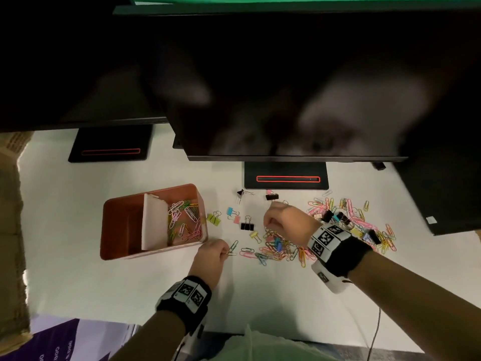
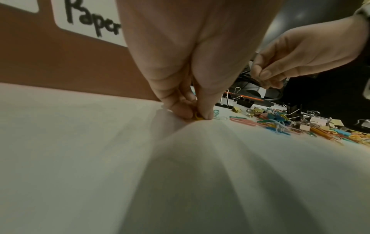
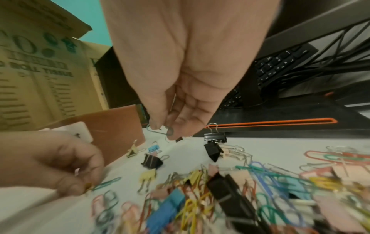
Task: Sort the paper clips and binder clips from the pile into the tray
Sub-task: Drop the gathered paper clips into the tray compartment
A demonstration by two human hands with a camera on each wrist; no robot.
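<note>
Well, the white table [image 1: 78, 269] spreads under both hands, and the brown tray [image 1: 114, 204] sits just to the left of the left hand [image 1: 210, 256], its right compartment holding coloured paper clips [image 1: 184, 217], its left one looking bare. The pile [image 1: 338, 230] of mixed clips lies under and to the right of the right hand [image 1: 286, 222]. A few binder clips [image 1: 247, 225] lie scattered between the tray and that hand. The left hand is down at the table, fingertips pinching a yellow paper clip [image 2: 197, 118] against the surface. The right hand hangs above the pile's near edge, thumb and fingers pinched on a thin grey paper clip [image 3: 157, 130], clear of the table
</note>
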